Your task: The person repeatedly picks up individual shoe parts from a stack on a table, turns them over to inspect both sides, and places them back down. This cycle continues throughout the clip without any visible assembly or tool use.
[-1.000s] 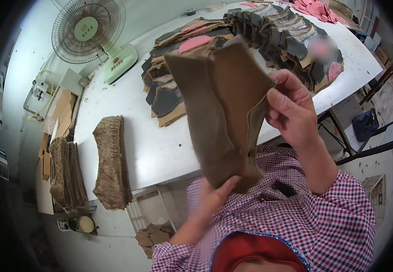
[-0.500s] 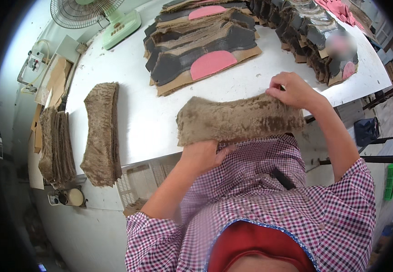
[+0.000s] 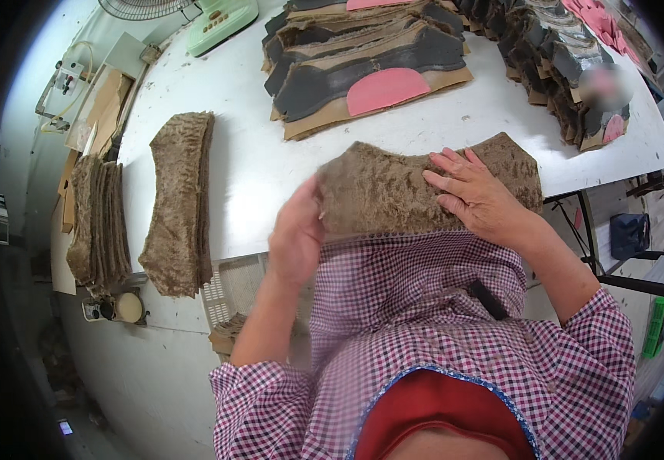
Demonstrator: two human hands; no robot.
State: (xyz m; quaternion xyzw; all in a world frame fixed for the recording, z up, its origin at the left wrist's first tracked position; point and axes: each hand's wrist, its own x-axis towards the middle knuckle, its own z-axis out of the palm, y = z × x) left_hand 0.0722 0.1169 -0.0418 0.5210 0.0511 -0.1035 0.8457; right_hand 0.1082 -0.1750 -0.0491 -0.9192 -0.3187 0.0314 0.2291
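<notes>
A brown plush fur piece (image 3: 393, 195), with a dipped far edge and a pointed peak at each end, lies along the table's near edge in front of me. Spread flat on the right half of its pile is my right hand (image 3: 481, 201), fingers apart. My left hand (image 3: 297, 236) stands on edge against the piece's left end, its fingers stretched along that side and slightly blurred. Left of it, a small stack of similar fur pieces (image 3: 179, 199) lies crosswise on the white table (image 3: 255, 184). A thicker stack of fur pieces (image 3: 96, 222) stands at the far left.
Behind the piece lie overlapping rows of dark grey and brown parts (image 3: 370, 69) with pink half-round patches. More such layered parts (image 3: 547, 77) run along the right, by pink cloth (image 3: 596, 27). A green fan base (image 3: 223, 23) stands at the back left. Below the table is a pale plastic crate (image 3: 232, 287).
My right hand has come down from the far right corner to lie flat on the fur. My left hand has moved from under the near edge to the left end. The piece now lies flatter.
</notes>
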